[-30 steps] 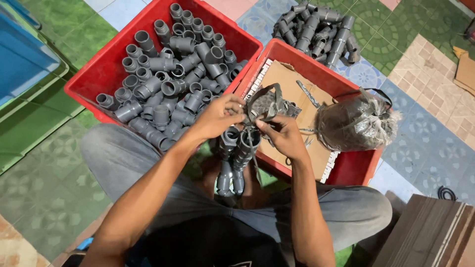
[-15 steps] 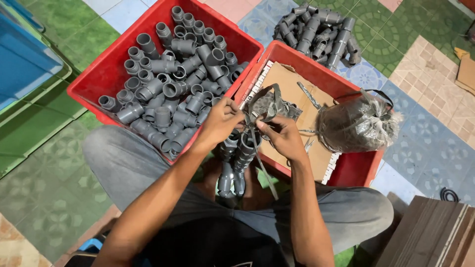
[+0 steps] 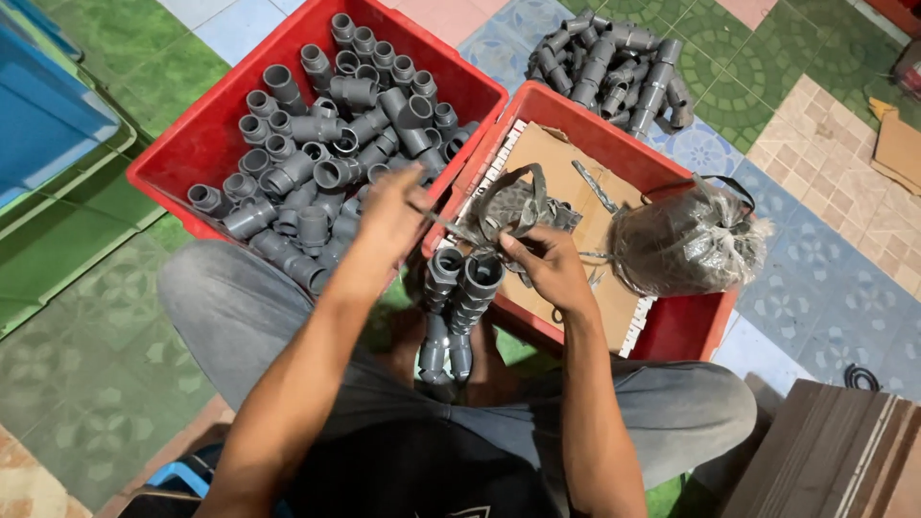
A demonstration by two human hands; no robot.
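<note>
Two stacks of grey plastic pipe fittings point(image 3: 459, 305) stand side by side between my knees. My left hand point(image 3: 391, 213) is raised over the edge of the left red crate and pinches the end of a thin grey strap point(image 3: 451, 226). My right hand point(image 3: 543, 263) grips the same strap just above the stacks, beside a bunch of loose grey straps point(image 3: 523, 203). The strap runs taut between both hands.
A red crate point(image 3: 203, 144) full of grey pipe fittings sits at my left. A second red crate point(image 3: 687, 321) lined with cardboard holds a tied clear bag of fittings point(image 3: 683, 242). More bundled fittings point(image 3: 614, 65) lie on the tiled floor behind. A blue bin point(image 3: 43, 110) stands far left, cardboard sheets point(image 3: 835, 460) lower right.
My left hand has pulled away to the upper left, drawing the strap tight. My right hand stayed by the top of the stacks.
</note>
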